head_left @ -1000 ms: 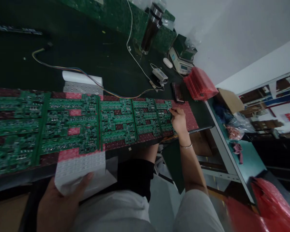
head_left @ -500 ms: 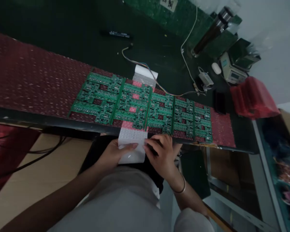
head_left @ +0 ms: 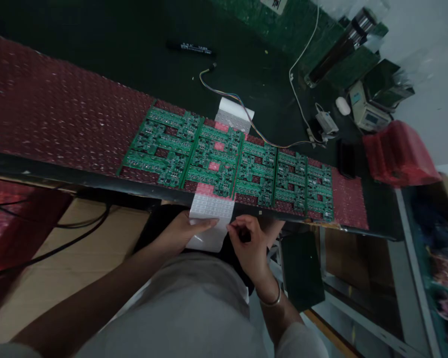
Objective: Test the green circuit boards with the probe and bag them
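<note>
My left hand [head_left: 181, 229] grips the left side of a white label sheet [head_left: 213, 209], thumb lying across its top. The sheet bends over the table's front edge, and rows of small labels show on it. It seems to run beneath the red bubble wrap, with a curled far end [head_left: 236, 108] behind the boards. Just off the sheet's right edge, my right hand [head_left: 249, 243] has thumb and forefinger pinched together; anything between them is too small to make out. Several joined green circuit boards [head_left: 216, 154] lie in a row on the bubble wrap [head_left: 70, 109].
A black marker [head_left: 192, 48] and a thin cable with a connector [head_left: 224, 93] lie behind the boards. Toward the right are a dark phone-like object [head_left: 345, 158], a stack of red bubble bags [head_left: 399, 154], a small boxed device [head_left: 369, 112] and a tall flask [head_left: 339, 47].
My right hand has come slightly away from the sheet's right edge, its fingers now in a pinch. My left hand keeps hold of the sheet. The whole view has shifted a little.
</note>
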A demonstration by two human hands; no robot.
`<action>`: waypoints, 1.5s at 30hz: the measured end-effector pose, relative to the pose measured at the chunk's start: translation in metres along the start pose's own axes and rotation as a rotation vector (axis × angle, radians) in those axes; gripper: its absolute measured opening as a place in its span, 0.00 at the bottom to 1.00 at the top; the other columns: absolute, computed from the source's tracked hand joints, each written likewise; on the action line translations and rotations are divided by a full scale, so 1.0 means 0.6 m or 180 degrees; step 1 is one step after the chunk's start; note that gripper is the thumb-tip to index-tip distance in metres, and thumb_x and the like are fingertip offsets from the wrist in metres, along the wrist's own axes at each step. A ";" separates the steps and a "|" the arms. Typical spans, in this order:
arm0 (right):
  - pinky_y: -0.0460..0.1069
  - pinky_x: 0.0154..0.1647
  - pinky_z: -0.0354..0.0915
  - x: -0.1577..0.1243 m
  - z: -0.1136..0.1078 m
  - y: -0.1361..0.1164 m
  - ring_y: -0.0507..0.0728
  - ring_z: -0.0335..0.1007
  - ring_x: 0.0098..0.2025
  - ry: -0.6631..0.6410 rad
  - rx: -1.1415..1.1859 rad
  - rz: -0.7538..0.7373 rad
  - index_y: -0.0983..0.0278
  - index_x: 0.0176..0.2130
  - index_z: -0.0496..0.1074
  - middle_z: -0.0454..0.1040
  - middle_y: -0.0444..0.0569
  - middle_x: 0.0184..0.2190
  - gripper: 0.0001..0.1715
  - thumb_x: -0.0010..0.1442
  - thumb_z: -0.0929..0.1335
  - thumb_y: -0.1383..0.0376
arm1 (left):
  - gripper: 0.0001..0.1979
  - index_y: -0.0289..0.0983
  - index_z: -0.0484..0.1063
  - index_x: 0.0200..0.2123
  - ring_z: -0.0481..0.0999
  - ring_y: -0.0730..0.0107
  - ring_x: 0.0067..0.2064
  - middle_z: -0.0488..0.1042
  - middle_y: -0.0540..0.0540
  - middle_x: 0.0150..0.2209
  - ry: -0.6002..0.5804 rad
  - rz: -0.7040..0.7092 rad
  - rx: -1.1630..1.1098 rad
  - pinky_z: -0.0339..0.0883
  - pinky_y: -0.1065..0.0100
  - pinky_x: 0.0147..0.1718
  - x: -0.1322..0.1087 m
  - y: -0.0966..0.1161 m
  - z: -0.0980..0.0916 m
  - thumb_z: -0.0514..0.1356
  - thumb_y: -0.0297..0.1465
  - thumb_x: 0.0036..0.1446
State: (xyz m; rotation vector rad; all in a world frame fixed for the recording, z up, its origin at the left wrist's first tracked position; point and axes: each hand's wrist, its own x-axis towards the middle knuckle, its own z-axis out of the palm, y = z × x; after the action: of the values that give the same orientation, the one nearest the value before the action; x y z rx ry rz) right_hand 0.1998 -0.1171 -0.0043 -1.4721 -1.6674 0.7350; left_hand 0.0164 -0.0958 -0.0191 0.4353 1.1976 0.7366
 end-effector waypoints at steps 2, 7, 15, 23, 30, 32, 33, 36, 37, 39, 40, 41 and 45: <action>0.49 0.29 0.73 0.001 0.002 0.000 0.54 0.74 0.29 0.0019 0.0094 0.0060 0.58 0.42 0.69 0.76 0.45 0.31 0.07 0.63 0.70 0.63 | 0.29 0.36 0.82 0.37 0.83 0.50 0.39 0.84 0.40 0.38 -0.0043 0.0046 -0.0158 0.77 0.58 0.39 0.001 -0.001 0.003 0.77 0.44 0.31; 0.47 0.24 0.70 0.001 -0.002 -0.006 0.52 0.70 0.25 -0.0160 0.0152 0.0109 0.58 0.39 0.69 0.74 0.42 0.28 0.05 0.62 0.70 0.64 | 0.28 0.34 0.81 0.37 0.83 0.51 0.39 0.83 0.39 0.38 0.0133 0.0082 -0.0234 0.77 0.57 0.42 0.000 -0.006 0.006 0.77 0.42 0.30; 0.51 0.32 0.73 0.024 -0.011 -0.001 0.56 0.74 0.35 -0.0129 -0.0211 -0.0604 0.55 0.46 0.78 0.74 0.49 0.35 0.09 0.66 0.69 0.65 | 0.26 0.35 0.81 0.36 0.82 0.53 0.39 0.83 0.40 0.37 0.0087 0.0080 -0.0597 0.76 0.57 0.45 -0.001 -0.009 0.007 0.78 0.38 0.29; 0.48 0.30 0.68 0.031 -0.016 0.002 0.53 0.69 0.33 -0.0067 -0.0798 -0.1161 0.58 0.45 0.80 0.71 0.49 0.34 0.10 0.67 0.69 0.68 | 0.25 0.34 0.81 0.36 0.82 0.56 0.38 0.83 0.41 0.36 0.0017 0.0146 -0.0629 0.75 0.60 0.41 -0.005 -0.014 0.014 0.77 0.41 0.33; 0.48 0.34 0.67 0.038 -0.027 -0.013 0.52 0.70 0.34 -0.0124 -0.1076 -0.1456 0.62 0.39 0.77 0.73 0.48 0.33 0.06 0.67 0.69 0.70 | 0.22 0.35 0.81 0.32 0.81 0.61 0.33 0.83 0.44 0.32 0.0225 0.0087 -0.0884 0.74 0.65 0.36 -0.008 -0.010 0.024 0.77 0.36 0.30; 0.49 0.37 0.69 0.040 -0.026 -0.017 0.52 0.72 0.36 -0.0114 -0.0881 -0.1309 0.62 0.40 0.75 0.75 0.48 0.35 0.03 0.67 0.69 0.69 | 0.21 0.35 0.81 0.32 0.81 0.61 0.32 0.83 0.44 0.32 0.0295 0.0101 -0.0897 0.74 0.65 0.36 -0.010 -0.008 0.027 0.77 0.35 0.30; 0.50 0.40 0.70 0.041 -0.025 -0.019 0.53 0.73 0.38 -0.0120 -0.0818 -0.1320 0.62 0.42 0.75 0.76 0.48 0.37 0.04 0.66 0.70 0.70 | 0.21 0.35 0.80 0.32 0.81 0.61 0.32 0.83 0.44 0.32 0.0318 0.0117 -0.0902 0.74 0.65 0.36 -0.012 -0.007 0.028 0.76 0.35 0.30; 0.53 0.45 0.70 0.044 -0.018 -0.020 0.56 0.74 0.42 -0.0218 -0.0822 -0.1503 0.63 0.53 0.71 0.80 0.49 0.39 0.15 0.66 0.69 0.71 | 0.21 0.34 0.80 0.33 0.82 0.59 0.35 0.83 0.44 0.33 0.0375 0.0190 -0.0944 0.74 0.64 0.37 -0.014 -0.006 0.032 0.76 0.34 0.31; 0.54 0.45 0.70 0.045 -0.015 -0.019 0.57 0.74 0.42 -0.0256 -0.0844 -0.1541 0.63 0.56 0.69 0.80 0.49 0.40 0.18 0.67 0.69 0.71 | 0.21 0.34 0.80 0.33 0.82 0.59 0.35 0.83 0.44 0.33 0.0390 0.0206 -0.0958 0.75 0.65 0.38 -0.014 -0.007 0.033 0.76 0.34 0.31; 0.54 0.45 0.70 0.046 -0.011 -0.015 0.57 0.73 0.42 -0.0283 -0.0892 -0.1570 0.64 0.60 0.66 0.81 0.49 0.40 0.23 0.67 0.68 0.72 | 0.22 0.34 0.79 0.33 0.82 0.59 0.36 0.83 0.43 0.36 0.0427 0.0232 -0.0971 0.75 0.65 0.38 -0.013 -0.009 0.034 0.76 0.34 0.30; 0.54 0.45 0.70 0.045 -0.010 -0.013 0.58 0.73 0.42 -0.0301 -0.0906 -0.1606 0.64 0.61 0.64 0.81 0.49 0.40 0.24 0.67 0.68 0.72 | 0.22 0.34 0.79 0.33 0.82 0.59 0.36 0.83 0.43 0.36 0.0436 0.0235 -0.0969 0.75 0.65 0.38 -0.012 -0.010 0.035 0.76 0.34 0.30; 0.54 0.44 0.70 0.044 -0.010 -0.011 0.58 0.73 0.42 -0.0330 -0.0929 -0.1668 0.65 0.62 0.63 0.81 0.50 0.40 0.25 0.67 0.68 0.73 | 0.22 0.34 0.79 0.33 0.82 0.59 0.36 0.83 0.43 0.36 0.0447 0.0234 -0.0964 0.75 0.64 0.38 -0.011 -0.011 0.035 0.76 0.34 0.30; 0.54 0.42 0.71 0.042 -0.013 -0.015 0.58 0.73 0.40 -0.0397 -0.0868 -0.1815 0.64 0.62 0.64 0.79 0.49 0.38 0.27 0.66 0.67 0.75 | 0.21 0.34 0.78 0.32 0.81 0.61 0.32 0.82 0.45 0.31 0.0481 0.0234 -0.0960 0.75 0.65 0.35 -0.012 -0.015 0.034 0.76 0.35 0.30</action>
State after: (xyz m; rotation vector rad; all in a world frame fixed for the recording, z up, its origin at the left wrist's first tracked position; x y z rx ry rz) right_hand 0.2011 -0.0944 0.0114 -1.0444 -2.2126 0.2948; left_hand 0.0370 -0.1054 -0.0136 0.1755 1.1913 1.0109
